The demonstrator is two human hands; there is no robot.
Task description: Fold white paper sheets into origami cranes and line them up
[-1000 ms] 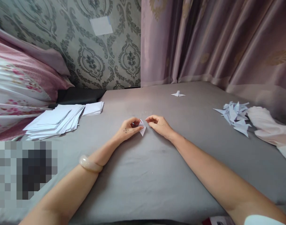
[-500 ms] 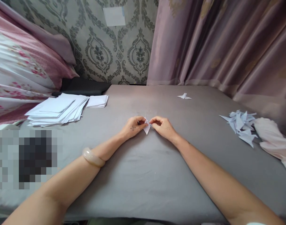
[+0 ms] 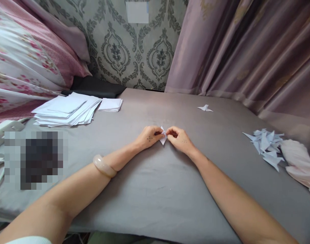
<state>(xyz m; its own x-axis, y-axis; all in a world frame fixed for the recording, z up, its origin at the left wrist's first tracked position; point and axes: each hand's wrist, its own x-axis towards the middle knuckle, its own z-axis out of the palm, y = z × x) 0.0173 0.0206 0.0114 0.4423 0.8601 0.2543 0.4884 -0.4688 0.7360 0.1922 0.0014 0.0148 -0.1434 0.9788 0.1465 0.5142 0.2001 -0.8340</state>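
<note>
One small, pointed, folded white paper piece (image 3: 163, 140), seen against plain grey cloth (image 3: 149, 189), directly between bare left hand (image 3: 150, 136), pinching its left side, and bare right hand (image 3: 180, 139), pinching at its right edge.

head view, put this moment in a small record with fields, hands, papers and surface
left hand: pinches small folded white paper piece
right hand: fingers at that piece's right edge, grip unclear
left: broad stack of flat white sheets, smaller white paper stack beside it
far: one small folded white paper figure
right: heap of pointed white paper figures beside pale pink cloth
surface: grey fabric
worn: pale glossy bangle on left forearm
</note>
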